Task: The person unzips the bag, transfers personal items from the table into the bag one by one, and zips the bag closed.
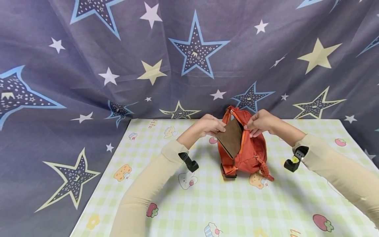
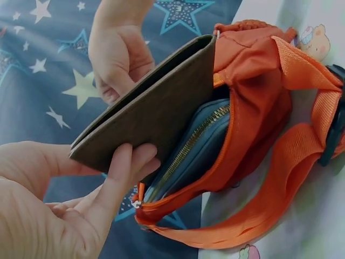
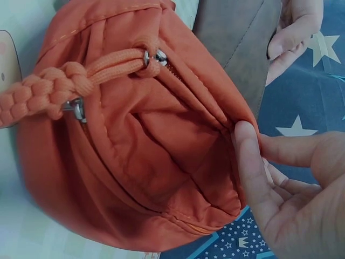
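My left hand (image 1: 211, 125) pinches a flat brown folding wallet (image 1: 230, 138) between thumb and fingers. It sits slanted at the unzipped mouth of an orange-red sling bag (image 1: 251, 153), partly over the opening. Inside the bag, the left wrist view shows a blue pouch (image 2: 186, 148) with a gold zipper beside the wallet. The fingers and thumb of my right hand (image 1: 260, 123) pinch the bag's edge at the opening. In the right wrist view, a braided orange cord (image 3: 64, 86) hangs from the zipper pulls on the bag's front.
Under the bag lies a green-and-white checked tablecloth (image 1: 183, 210) with printed cartoons. A dark star-patterned cloth (image 1: 189, 92) rises right behind the table's back edge. The bag's orange strap (image 2: 253, 199) and black buckle (image 2: 334, 116) trail onto the table.
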Available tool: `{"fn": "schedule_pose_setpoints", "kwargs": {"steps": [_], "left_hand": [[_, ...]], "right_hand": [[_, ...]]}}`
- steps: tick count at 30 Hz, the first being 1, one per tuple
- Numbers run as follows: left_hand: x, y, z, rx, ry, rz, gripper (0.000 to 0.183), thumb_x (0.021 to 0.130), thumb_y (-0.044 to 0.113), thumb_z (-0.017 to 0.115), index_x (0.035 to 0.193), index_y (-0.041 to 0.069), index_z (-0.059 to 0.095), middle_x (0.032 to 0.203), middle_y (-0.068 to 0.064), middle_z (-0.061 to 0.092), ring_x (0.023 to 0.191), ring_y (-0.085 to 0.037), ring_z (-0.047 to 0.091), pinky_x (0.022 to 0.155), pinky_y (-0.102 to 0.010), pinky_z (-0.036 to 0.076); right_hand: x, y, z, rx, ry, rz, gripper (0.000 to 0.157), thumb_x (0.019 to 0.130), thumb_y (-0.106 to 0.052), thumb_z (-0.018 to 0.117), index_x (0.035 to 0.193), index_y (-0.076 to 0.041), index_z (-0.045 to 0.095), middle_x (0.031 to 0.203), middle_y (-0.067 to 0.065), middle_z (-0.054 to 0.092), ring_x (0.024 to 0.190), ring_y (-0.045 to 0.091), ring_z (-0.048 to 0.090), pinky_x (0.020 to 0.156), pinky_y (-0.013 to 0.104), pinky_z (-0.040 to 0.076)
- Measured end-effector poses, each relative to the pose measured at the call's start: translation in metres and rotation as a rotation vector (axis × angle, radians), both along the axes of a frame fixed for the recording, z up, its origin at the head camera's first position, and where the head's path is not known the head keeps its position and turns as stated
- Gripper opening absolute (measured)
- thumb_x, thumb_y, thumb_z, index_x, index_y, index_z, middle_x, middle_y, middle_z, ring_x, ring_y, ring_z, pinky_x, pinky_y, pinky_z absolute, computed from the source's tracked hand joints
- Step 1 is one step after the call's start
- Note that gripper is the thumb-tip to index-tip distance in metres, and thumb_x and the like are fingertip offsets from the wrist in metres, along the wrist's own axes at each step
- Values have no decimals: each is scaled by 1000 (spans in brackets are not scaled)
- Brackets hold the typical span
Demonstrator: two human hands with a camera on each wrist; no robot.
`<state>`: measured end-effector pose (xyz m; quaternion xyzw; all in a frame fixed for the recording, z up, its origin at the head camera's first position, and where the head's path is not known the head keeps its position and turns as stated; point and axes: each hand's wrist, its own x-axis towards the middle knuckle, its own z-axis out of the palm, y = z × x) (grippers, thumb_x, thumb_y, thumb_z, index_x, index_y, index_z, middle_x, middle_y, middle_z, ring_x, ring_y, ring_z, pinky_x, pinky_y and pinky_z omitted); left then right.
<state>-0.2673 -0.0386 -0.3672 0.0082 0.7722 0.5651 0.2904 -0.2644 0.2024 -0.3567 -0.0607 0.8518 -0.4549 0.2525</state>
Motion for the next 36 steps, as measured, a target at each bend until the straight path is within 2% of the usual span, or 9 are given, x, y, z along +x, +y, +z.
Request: {"fn": "schedule_pose_setpoints", "kwargs": {"steps": [2,5,10,18,24,26,30,33,36], "left_hand": [[0,-2,1,-16,-17,-30,37,91,1,69,128,-4,66,99,-12,76,79,-15,69,68,-26,56],[0,-6,4,-32,-45,-83,32,93,6,71,123,-4,68,81,-1,69,72,-12,66,65,-24,55],[2,-11,10,-79,-21,-141,28,89,4,75,114,-6,69,86,-3,68,73,-12,67,87,-37,62],[2,-7,1,-72,-25,-63,34,87,-2,74,120,-9,66,79,-2,67,67,-10,65,98,-43,57],[1,-5,-5,-44,-15,-15,34,85,-6,74,118,-11,68,73,-3,69,62,-11,66,91,-42,61],[2,-3,-5,-40,-11,8,34,84,-7,74,117,-11,69,78,-8,72,62,-11,67,91,-43,61],[6,2,-3,-20,1,38,34,84,-10,72,117,-14,68,105,-23,76,68,-17,73,93,-45,59],[8,7,-3,-2,21,51,33,84,-12,71,116,-15,68,118,-28,71,79,-24,77,84,-41,62],[9,12,-4,8,42,85,31,83,-12,72,113,-14,69,116,-26,72,86,-26,77,71,-34,64]], "right_hand": [[0,1,0,3,2,3,25,100,-7,63,113,15,65,80,1,75,69,14,73,74,33,64],[0,2,1,-1,-2,2,26,100,-9,65,112,14,66,81,1,75,70,14,73,73,33,64],[-1,0,1,2,-10,-3,24,100,-7,64,111,14,66,81,1,75,69,14,73,74,34,64],[-5,-2,-1,-3,-20,-1,25,100,-6,63,113,15,65,87,1,76,70,15,73,74,36,64],[-5,-2,-3,-2,-19,3,23,100,-6,64,110,14,66,85,1,76,69,15,73,73,35,64],[-4,-3,-2,2,-16,3,22,99,-7,65,109,13,67,87,2,77,69,15,73,73,35,64],[-3,-3,-1,7,-8,5,22,99,-7,66,108,13,67,90,3,77,69,15,73,73,35,64],[-4,-2,0,9,-1,9,22,99,-6,65,108,13,67,92,5,78,69,15,73,73,36,64],[-4,-2,1,7,5,11,21,99,-5,65,107,14,67,94,7,78,68,16,74,73,37,64]]}}
